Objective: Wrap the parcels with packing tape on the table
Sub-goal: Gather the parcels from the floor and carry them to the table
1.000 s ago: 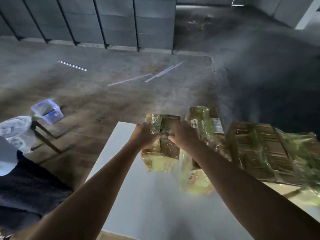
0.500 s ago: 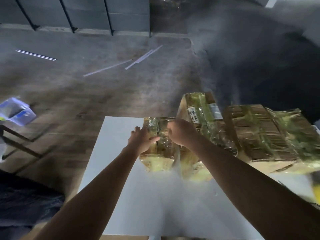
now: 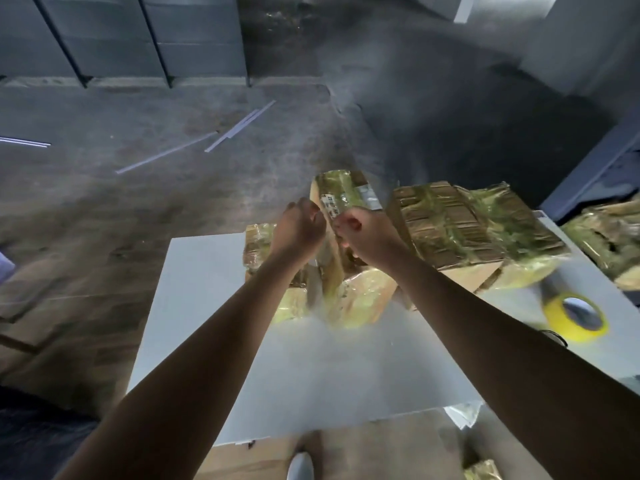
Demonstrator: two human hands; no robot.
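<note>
a: where is the labelled parcel (image 3: 346,195) noted?
b: far middle of the white table (image 3: 194,306), set between a small parcel (image 3: 258,244) on the left and a large parcel (image 3: 467,230) on the right.
a: hands?
b: left hand (image 3: 299,230) is curled round its left edge. right hand (image 3: 367,233) is fisted on the wrap; a pinch cannot be told. the yellow tape roll (image 3: 575,317) is seen near right, apart.
</note>
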